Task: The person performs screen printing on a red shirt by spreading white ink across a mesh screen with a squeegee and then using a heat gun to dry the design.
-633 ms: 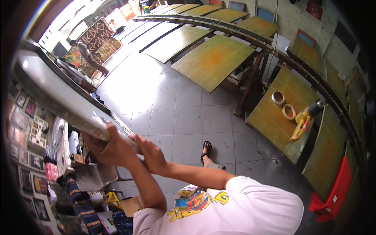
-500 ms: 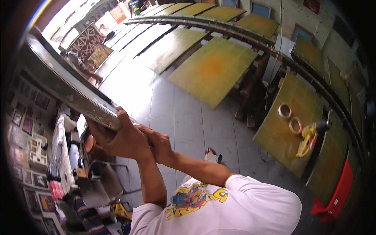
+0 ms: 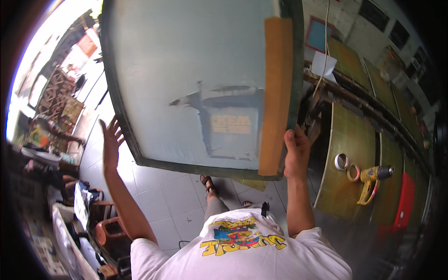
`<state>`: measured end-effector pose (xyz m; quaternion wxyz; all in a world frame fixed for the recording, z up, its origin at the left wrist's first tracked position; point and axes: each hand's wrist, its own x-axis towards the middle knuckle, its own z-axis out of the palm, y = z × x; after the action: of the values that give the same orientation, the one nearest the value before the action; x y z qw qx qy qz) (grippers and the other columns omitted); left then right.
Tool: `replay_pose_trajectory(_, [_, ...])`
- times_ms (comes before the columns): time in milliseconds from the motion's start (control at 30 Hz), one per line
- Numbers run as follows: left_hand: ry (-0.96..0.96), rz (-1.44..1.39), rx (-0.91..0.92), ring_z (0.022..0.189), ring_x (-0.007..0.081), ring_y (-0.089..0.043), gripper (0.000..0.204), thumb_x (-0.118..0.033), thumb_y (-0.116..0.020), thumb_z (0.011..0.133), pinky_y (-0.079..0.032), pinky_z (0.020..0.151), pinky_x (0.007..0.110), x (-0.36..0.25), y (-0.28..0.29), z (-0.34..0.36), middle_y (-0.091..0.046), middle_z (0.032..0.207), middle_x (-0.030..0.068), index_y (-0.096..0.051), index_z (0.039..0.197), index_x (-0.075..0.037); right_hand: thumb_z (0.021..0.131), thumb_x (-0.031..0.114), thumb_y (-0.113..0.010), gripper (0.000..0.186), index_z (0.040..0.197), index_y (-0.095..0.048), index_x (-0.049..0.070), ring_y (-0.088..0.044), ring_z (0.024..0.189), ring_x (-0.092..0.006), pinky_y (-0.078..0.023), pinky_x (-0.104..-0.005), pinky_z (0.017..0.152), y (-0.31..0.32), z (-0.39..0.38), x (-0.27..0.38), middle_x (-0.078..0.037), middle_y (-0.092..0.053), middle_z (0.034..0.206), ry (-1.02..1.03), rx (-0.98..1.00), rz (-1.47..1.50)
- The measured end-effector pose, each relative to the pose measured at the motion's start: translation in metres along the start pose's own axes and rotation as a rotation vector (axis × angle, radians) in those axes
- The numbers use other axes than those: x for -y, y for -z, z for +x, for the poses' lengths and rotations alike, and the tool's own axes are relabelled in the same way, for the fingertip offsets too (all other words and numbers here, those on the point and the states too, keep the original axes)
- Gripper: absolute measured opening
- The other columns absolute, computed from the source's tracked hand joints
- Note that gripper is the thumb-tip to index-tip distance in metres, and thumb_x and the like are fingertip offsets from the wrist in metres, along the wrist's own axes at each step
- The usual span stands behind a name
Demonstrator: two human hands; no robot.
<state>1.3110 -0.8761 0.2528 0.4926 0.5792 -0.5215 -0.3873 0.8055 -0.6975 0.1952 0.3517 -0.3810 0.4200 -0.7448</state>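
Note:
A large screen-printing frame point(image 3: 163, 65) with a dark green border and pale blue-grey mesh is raised in front of me. Brown tape point(image 3: 276, 93) runs down its right side, and a darker stencil-like patch marks the lower mesh. At the frame's lower right edge, my right hand point(image 3: 297, 151) grips the border, thumb on the near face. My left hand point(image 3: 112, 142) is open beside the lower left edge, fingers spread. Whether its fingertips touch the border I cannot tell.
To the right, long racks carry yellowish-green boards point(image 3: 352, 135). A white tape roll point(image 3: 341, 161), a brown tape roll point(image 3: 353, 173) and a yellow heat gun or drill point(image 3: 373, 182) lie on one. A red stool-like piece point(image 3: 404, 200) is nearby. Cluttered shelves and a brown chair point(image 3: 108, 229) stand left.
The frame has swung from edge-on at the left to face me in the middle. My hands, close together before, are now apart; the left has opened and the right holds the right edge.

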Motion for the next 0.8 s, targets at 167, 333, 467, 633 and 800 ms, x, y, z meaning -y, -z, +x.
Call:
replay_pose_trajectory(167, [-0.104, 0.197, -0.120, 0.106, 0.0222, -0.061, 0.090, -0.076, -0.046, 0.099, -0.045, 0.100, 0.034, 0.096, -0.117, 0.089, -0.069, 0.112, 0.0171, -0.068, 0.124, 0.008, 0.107, 0.040, -0.059, 0.041, 0.105, -0.072, 0.001, -0.056, 0.084, -0.0065, -0.043, -0.0250, 0.081, 0.020, -0.012, -0.077, 0.004, -0.067, 0.091, -0.230, -0.294, -0.317])
replay_pose_trajectory(333, [0.090, 0.322, 0.185, 0.064, 0.0066, -0.040, 0.055, -0.051, -0.074, 0.096, -0.034, 0.059, 0.024, 0.143, -0.170, 0.139, -0.050, 0.068, -0.0043, -0.072, 0.083, 0.002, 0.108, 0.053, -0.047, 0.062, 0.075, -0.050, 0.001, -0.042, 0.069, -0.0178, -0.039, -0.0383, 0.065, 0.012, -0.035, -0.151, -0.008, -0.047, 0.067, -0.431, -0.580, -0.860])
replay_pose_trajectory(467, [0.031, 0.315, 0.204, 0.067, 0.0052, -0.042, 0.050, -0.045, -0.077, 0.095, -0.035, 0.059, 0.024, 0.193, -0.180, 0.156, -0.053, 0.070, -0.0038, -0.069, 0.081, 0.003, 0.109, 0.051, -0.044, 0.063, 0.076, -0.049, -0.002, -0.045, 0.066, -0.0232, -0.040, -0.0411, 0.066, -0.014, -0.036, -0.179, -0.012, -0.046, 0.067, -0.526, -0.636, -1.022])
replay_pose_trajectory(633, [0.098, 0.383, 0.263, 0.061, 0.0056, -0.036, 0.049, -0.041, -0.075, 0.098, -0.030, 0.055, 0.025, 0.205, -0.190, 0.154, -0.045, 0.065, -0.0062, -0.062, 0.073, 0.000, 0.110, 0.045, -0.045, 0.058, 0.079, -0.056, -0.003, -0.052, 0.063, -0.0288, -0.043, -0.0421, 0.063, -0.007, -0.034, -0.193, -0.017, -0.054, 0.066, -0.464, -0.645, -1.145])
replay_pose_trajectory(800, [0.074, 0.391, 0.212, 0.061, 0.0062, -0.033, 0.056, -0.044, -0.074, 0.097, -0.029, 0.054, 0.027, 0.214, -0.196, 0.140, -0.040, 0.061, -0.0061, -0.055, 0.065, -0.003, 0.109, 0.039, -0.049, 0.051, 0.078, -0.060, 0.000, -0.061, 0.062, -0.0367, -0.046, -0.0436, 0.062, 0.012, -0.026, -0.193, -0.019, -0.060, 0.067, -0.530, -0.544, -1.215])
